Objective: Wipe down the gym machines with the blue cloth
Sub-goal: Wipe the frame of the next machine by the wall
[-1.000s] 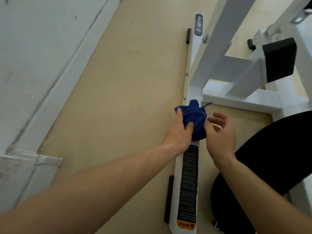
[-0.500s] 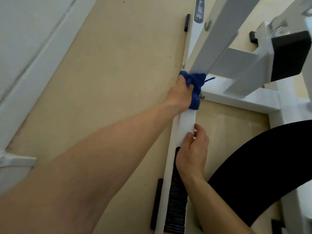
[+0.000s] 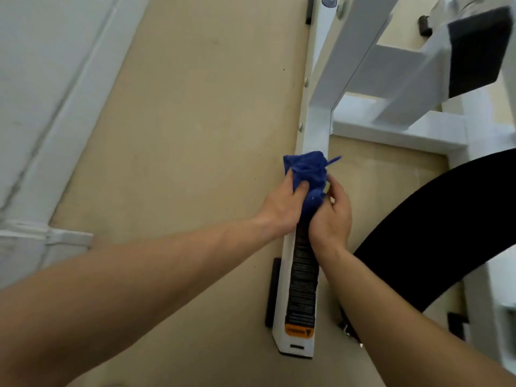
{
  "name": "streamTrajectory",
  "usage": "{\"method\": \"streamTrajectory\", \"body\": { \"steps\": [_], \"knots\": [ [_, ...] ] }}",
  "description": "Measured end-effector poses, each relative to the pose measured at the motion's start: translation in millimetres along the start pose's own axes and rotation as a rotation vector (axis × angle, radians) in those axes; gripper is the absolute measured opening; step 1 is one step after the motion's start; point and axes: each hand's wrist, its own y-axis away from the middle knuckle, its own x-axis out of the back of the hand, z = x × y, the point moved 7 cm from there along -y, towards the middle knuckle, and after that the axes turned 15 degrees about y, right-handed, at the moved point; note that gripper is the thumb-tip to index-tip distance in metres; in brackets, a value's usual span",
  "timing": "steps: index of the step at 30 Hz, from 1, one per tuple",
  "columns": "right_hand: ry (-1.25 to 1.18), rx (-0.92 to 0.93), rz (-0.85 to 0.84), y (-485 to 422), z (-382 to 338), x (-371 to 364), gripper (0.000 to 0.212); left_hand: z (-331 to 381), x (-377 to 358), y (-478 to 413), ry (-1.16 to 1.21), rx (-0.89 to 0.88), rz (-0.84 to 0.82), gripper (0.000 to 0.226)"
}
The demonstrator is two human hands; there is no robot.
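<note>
beige floor [image 3: 195,135] | left hand [image 3: 282,205], right hand [image 3: 332,216] grip blue cloth [image 3: 308,174] on bar [image 3: 314,135]

Surfaces noted: blue cloth [image 3: 307,174] soft, matt, crumpled napped fabric; machine rail [image 3: 315,135] smooth white-painted metal with slight sheen; tread strip [image 3: 303,283] on it black, ribbed, matt, rubber-like; floor [image 3: 195,149] beige, matt, smooth, faintly speckled; wall [image 3: 42,79] white paint, scuffed.
</note>
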Motion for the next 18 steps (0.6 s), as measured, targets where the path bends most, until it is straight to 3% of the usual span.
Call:
{"method": "streamTrajectory", "body": {
  "steps": [2, 5, 11, 18],
  "knots": [
    [-0.001, -0.011, -0.065, 0.2, 5.4, 5.3, 0.044, -13.7, -0.8, 16.4, 0.031, 0.036, -0.006, 0.035],
    [0.061, -0.011, -0.142, 1.0, 6.6, 18.1, 0.033, -4.4, -1.2, 0.3, 0.059, 0.032, -0.015, 0.037],
    [0.199, 0.07, -0.071, -5.0, -12.5, 49.0, 0.04, 1.0, -6.4, 2.3, -0.023, -0.088, -0.012, 0.037],
    [0.316, 0.184, -0.109, 4.2, -24.5, 48.1, 0.035, -71.6, -12.4, 122.2, -0.113, -0.063, -0.049, 0.074]
  ]
}}
